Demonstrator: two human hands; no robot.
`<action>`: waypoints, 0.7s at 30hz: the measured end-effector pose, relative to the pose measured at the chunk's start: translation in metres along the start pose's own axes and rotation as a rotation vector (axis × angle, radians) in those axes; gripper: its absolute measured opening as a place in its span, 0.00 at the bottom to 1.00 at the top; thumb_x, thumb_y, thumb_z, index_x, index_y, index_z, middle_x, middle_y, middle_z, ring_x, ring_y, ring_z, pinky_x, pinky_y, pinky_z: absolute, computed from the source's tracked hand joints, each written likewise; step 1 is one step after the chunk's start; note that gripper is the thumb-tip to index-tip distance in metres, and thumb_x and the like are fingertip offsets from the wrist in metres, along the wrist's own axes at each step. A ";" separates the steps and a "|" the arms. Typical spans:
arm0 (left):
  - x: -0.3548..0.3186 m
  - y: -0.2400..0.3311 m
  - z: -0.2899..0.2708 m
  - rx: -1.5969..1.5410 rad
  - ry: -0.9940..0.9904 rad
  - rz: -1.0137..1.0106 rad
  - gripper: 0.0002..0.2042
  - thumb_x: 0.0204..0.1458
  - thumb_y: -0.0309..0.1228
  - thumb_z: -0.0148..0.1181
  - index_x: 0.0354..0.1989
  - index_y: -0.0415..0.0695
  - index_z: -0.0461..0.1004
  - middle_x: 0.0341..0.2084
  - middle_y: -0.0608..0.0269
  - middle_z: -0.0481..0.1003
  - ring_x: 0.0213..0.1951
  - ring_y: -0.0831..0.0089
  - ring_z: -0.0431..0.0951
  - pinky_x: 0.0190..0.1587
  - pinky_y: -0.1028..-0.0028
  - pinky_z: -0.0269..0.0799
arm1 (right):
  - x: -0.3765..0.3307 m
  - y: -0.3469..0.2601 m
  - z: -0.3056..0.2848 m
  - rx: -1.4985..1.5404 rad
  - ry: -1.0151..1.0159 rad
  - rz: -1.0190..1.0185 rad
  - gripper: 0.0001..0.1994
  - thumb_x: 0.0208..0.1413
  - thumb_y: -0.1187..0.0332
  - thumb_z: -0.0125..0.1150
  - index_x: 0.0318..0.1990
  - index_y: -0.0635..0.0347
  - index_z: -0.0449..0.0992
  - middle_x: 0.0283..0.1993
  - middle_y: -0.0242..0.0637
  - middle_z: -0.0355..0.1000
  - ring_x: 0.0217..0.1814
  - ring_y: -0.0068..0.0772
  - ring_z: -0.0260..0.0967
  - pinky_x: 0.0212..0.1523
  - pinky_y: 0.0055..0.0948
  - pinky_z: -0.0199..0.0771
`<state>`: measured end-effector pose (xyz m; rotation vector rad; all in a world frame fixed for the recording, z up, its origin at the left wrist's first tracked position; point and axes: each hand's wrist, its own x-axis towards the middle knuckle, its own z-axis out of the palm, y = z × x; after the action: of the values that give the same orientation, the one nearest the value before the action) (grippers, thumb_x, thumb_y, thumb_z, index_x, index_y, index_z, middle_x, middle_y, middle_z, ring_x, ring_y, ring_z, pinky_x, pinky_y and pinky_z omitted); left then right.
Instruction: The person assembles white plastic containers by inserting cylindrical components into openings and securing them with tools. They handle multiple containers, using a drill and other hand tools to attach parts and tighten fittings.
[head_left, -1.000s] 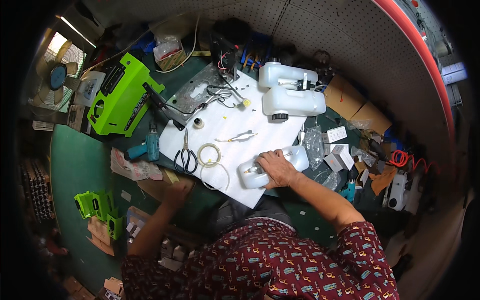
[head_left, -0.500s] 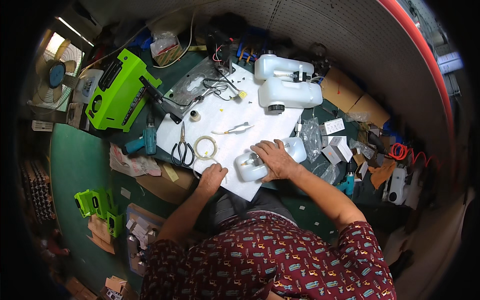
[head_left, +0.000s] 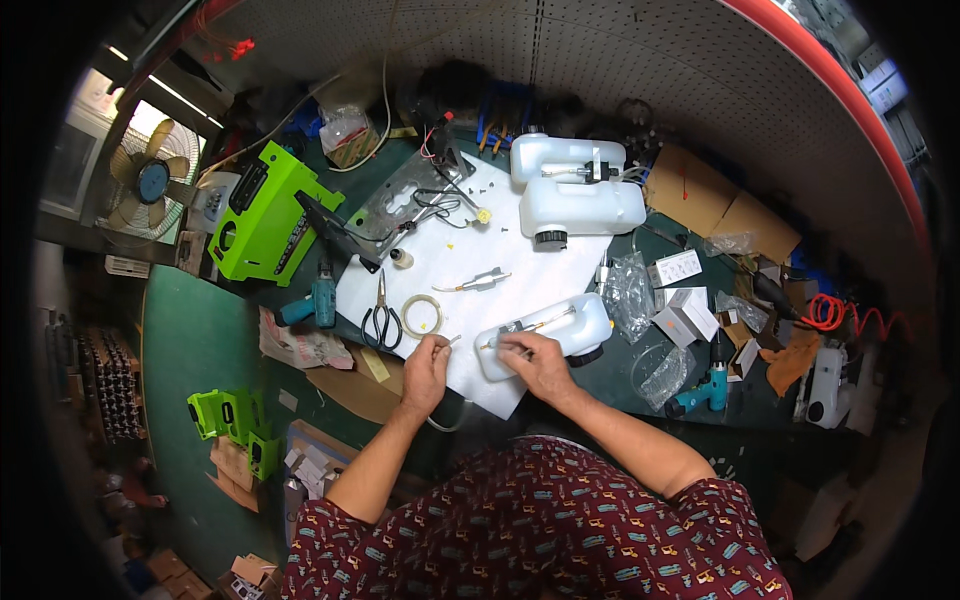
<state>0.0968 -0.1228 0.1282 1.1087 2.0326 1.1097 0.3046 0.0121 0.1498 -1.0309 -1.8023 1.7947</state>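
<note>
A thin clear tube (head_left: 452,428) hangs in a curve below my left hand (head_left: 425,375), which is closed around it with a short end poking out toward the right. My right hand (head_left: 540,365) is over the near side of a translucent white plastic tank (head_left: 585,322) that lies on the white foam sheet. Motion smears its fingers, close to the metal-and-tube fitting (head_left: 545,320) in the tank's recess. A coil of clear tube (head_left: 421,315) and black-handled scissors (head_left: 381,322) lie beyond my left hand. Farther off rests a small tube fitting (head_left: 478,282).
Two more white tanks (head_left: 580,205) stand at the back. On the left are a lime-green housing (head_left: 270,225), a metal bracket (head_left: 400,195) with wires and a teal drill (head_left: 322,298). Plastic bags (head_left: 630,295), small white boxes (head_left: 687,312) and another drill (head_left: 712,390) crowd the right.
My right hand has drawn back from on top of the tank to its near left side. My left hand has risen slightly with the tube. The head view has shifted.
</note>
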 end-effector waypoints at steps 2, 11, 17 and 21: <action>-0.008 0.011 0.008 -0.162 -0.042 -0.164 0.05 0.67 0.26 0.58 0.46 0.37 0.74 0.27 0.64 0.75 0.30 0.79 0.71 0.35 0.74 0.72 | 0.006 -0.007 0.011 0.126 -0.036 0.009 0.16 0.62 0.71 0.70 0.55 0.68 0.82 0.45 0.40 0.82 0.45 0.26 0.77 0.48 0.25 0.77; -0.027 0.042 0.037 -0.572 -0.106 -0.312 0.07 0.66 0.24 0.60 0.50 0.40 0.73 0.33 0.69 0.76 0.36 0.81 0.76 0.38 0.77 0.75 | 0.015 -0.005 0.016 0.048 -0.136 -0.131 0.12 0.64 0.67 0.66 0.48 0.68 0.84 0.40 0.42 0.79 0.42 0.33 0.77 0.44 0.29 0.75; -0.002 0.005 0.024 -0.372 0.040 -0.165 0.11 0.61 0.24 0.65 0.51 0.38 0.76 0.38 0.68 0.77 0.39 0.80 0.73 0.47 0.77 0.73 | 0.020 0.001 0.027 0.266 -0.038 0.013 0.09 0.69 0.70 0.62 0.47 0.70 0.80 0.44 0.40 0.82 0.47 0.28 0.79 0.51 0.27 0.78; 0.073 -0.071 0.006 -0.053 0.470 -0.179 0.29 0.54 0.29 0.73 0.63 0.33 0.72 0.51 0.52 0.78 0.51 0.65 0.77 0.58 0.66 0.72 | 0.030 -0.016 0.021 0.337 0.049 0.146 0.12 0.71 0.70 0.60 0.52 0.72 0.79 0.43 0.39 0.82 0.44 0.26 0.80 0.52 0.27 0.81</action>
<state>0.0370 -0.0798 0.0577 0.6626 2.3818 1.4193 0.2662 0.0208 0.1565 -1.0791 -1.3628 2.0503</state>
